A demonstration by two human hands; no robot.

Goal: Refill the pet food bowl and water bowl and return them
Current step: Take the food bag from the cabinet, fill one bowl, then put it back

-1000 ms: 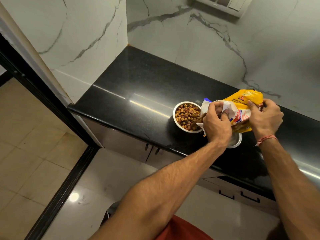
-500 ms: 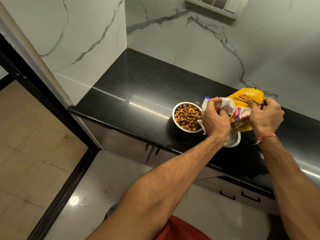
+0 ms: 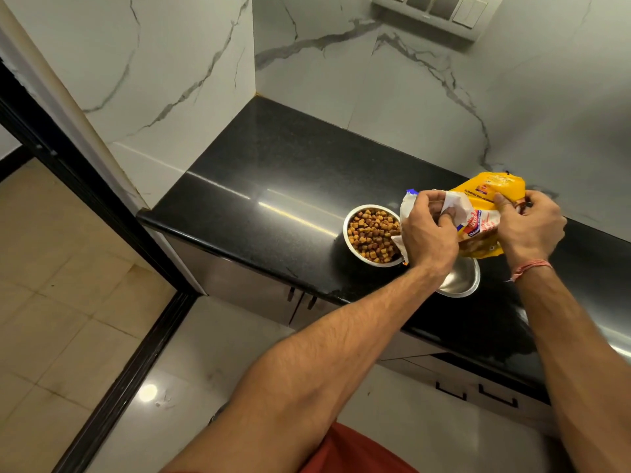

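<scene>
— Food bowl?
— Steel food bowl (image 3: 370,235), full of brown kibble (image 3: 372,233), standing on the black granite countertop (image 3: 266,186) near its front edge.
— Water bowl?
— Second steel bowl (image 3: 459,279), just right of the first and nearer the counter edge, partly hidden under the left wrist. No telling whether any water inside.
— Left hand?
— Left hand (image 3: 430,230) curled round the white, crumpled mouth end of the pet food bag (image 3: 485,213), fingers pinching the folded plastic right beside the food bowl's rim.
— Right hand?
— Right hand (image 3: 529,227) gripping the yellow end of the same bag, thumb on top, fingers wrapped behind. Red thread (image 3: 531,268) round that wrist.
— Bag position?
— Held between both hands above the two bowls, lying roughly sideways.
— Surroundings?
— Marble-patterned wall (image 3: 409,97) behind, switch panel (image 3: 433,11) at top, cabinet handles (image 3: 300,298) under the counter.
</scene>
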